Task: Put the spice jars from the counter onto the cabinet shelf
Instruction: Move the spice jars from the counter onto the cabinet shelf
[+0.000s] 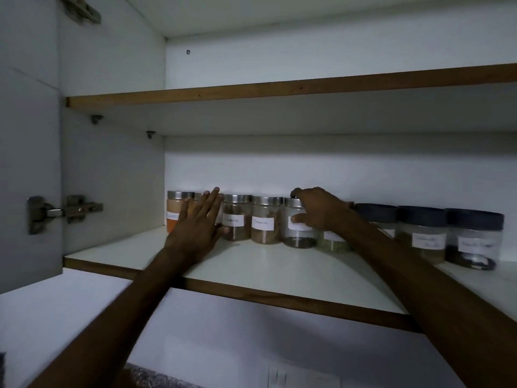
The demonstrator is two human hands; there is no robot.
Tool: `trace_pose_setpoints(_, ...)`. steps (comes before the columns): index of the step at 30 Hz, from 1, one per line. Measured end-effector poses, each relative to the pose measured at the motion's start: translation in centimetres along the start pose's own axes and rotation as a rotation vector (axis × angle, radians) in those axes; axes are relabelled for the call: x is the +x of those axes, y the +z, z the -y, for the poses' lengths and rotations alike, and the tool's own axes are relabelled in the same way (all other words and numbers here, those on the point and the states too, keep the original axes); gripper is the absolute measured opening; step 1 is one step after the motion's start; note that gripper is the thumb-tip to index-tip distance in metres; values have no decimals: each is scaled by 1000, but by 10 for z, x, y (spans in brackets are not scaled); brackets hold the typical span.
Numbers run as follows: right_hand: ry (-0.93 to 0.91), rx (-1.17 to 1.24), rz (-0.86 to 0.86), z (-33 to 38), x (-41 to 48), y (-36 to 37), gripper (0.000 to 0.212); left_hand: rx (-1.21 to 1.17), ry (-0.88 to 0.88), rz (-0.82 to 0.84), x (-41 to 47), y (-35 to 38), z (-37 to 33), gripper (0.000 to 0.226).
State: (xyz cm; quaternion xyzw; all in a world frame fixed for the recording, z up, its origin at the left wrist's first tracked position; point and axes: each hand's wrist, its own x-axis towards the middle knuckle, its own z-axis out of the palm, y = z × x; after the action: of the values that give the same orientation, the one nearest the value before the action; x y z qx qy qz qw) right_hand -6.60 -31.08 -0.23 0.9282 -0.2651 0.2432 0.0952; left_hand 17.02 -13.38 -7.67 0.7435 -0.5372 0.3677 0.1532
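- Left hand (195,228), centre-left of frame: open, fingers spread flat against the steel-lidded jars (236,221).
- Right hand (319,212), centre: wrapped around a near-empty jar (298,231), thumb on label, fingertips over lid.
- Spice jars lined along the back of the lower shelf (251,264).

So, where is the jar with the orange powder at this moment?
In the head view, the orange powder jar stands at the far left end of the row on the lower shelf, near the back wall, just behind the left hand.
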Motion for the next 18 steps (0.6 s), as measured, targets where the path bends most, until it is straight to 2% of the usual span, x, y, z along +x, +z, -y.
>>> trace_pose_setpoints(4,44,-30,-48,7,0,10,55,-41,-11,0,1,2,2,92)
trace_pose_setpoints(9,65,-161,-131,24,-9,11,84,-76,-99,-6,0,-3,-4,80)
trace_pose_setpoints(12,114,-136,-247,50,-23,12,88,-124,-201,-99,0,-15,-7,79)
trace_pose_setpoints(15,84,-87,-322,81,-37,21,90,-173,-351,-278,-10,-32,-3,71)
trace_pose_setpoints(18,25,-134,-395,99,-46,25,86,-191,-360,-336,-30,-43,11,67)
